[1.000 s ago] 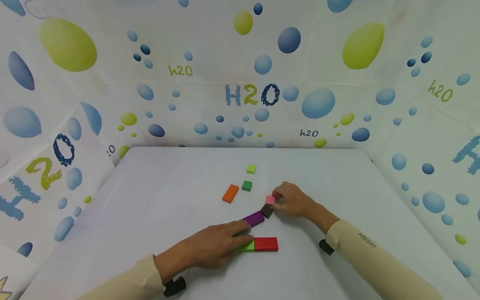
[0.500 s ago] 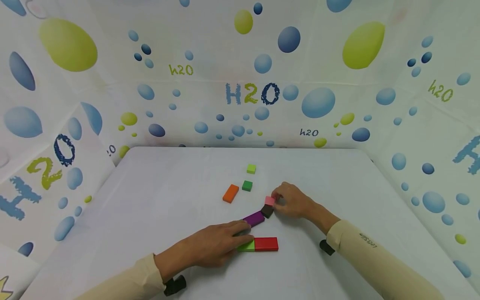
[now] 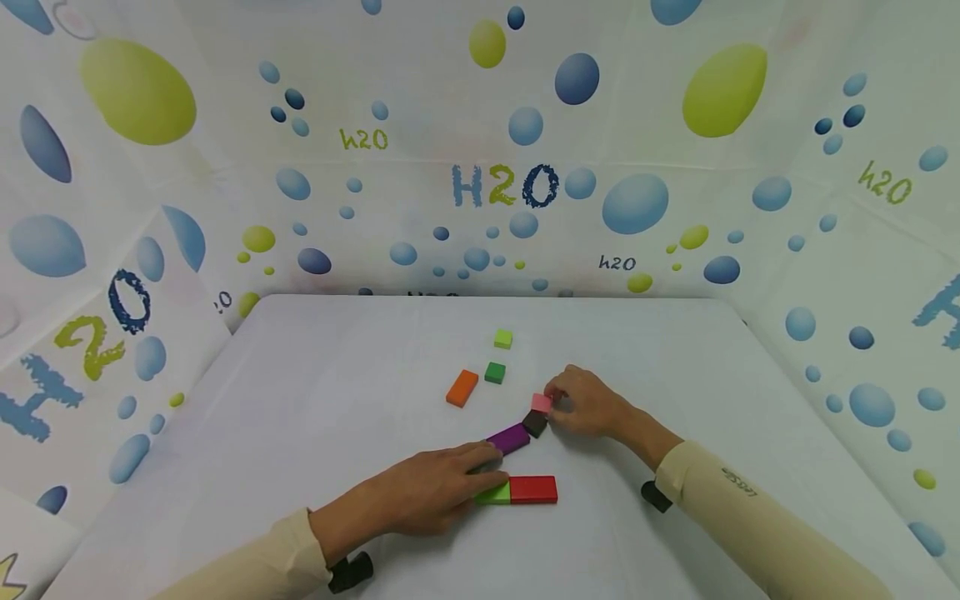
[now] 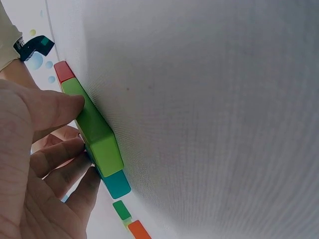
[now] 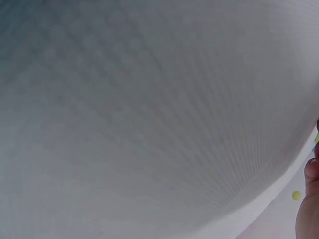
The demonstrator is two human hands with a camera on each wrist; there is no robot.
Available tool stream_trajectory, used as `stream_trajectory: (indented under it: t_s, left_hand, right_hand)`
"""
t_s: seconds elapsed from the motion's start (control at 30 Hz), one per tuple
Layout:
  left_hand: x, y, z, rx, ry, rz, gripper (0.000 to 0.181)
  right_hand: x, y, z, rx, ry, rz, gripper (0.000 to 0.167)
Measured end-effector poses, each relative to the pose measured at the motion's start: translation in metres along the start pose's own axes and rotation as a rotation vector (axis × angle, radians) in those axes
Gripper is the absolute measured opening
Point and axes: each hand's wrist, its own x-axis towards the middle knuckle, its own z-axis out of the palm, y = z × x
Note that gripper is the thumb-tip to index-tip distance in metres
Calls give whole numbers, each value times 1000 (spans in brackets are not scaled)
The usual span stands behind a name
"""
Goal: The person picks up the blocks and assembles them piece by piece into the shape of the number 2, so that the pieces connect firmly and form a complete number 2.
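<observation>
Beside a black block (image 3: 535,423), my right hand (image 3: 588,402) pinches a small pink block (image 3: 541,403) between thumb and fingertips. A purple block (image 3: 508,438) meets the black one at an angle. My left hand (image 3: 427,492) holds a light green block (image 4: 92,119) and a teal block (image 4: 117,185) between thumb and fingers. From the head, the hand covers the teal block and much of the green one. A red block (image 3: 533,490) lies end to end with the light green block. In the right wrist view, only part of the right hand (image 5: 310,199) shows.
An orange block (image 3: 462,388), a dark green block (image 3: 495,372) and a small lime block (image 3: 503,338) lie apart, farther back on the white tabletop (image 3: 360,367). A backdrop (image 3: 420,158) printed with coloured drops stands behind and at both sides.
The pink block has shifted very slightly against the black block under my right fingertips. My left hand and the other blocks stay in place.
</observation>
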Motion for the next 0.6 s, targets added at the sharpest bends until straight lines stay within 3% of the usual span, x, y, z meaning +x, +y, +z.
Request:
stream_trajectory:
  t_s: [0.27, 0.6]
  left_hand:
    - [0, 5, -1, -14, -5, -12, 57]
    - [1, 11, -4, -23, -10, -13, 58]
  right_hand:
    - [-1, -3, -4, -32, 10, 23, 28]
    - [15, -16, -20, -83, 48, 20, 30]
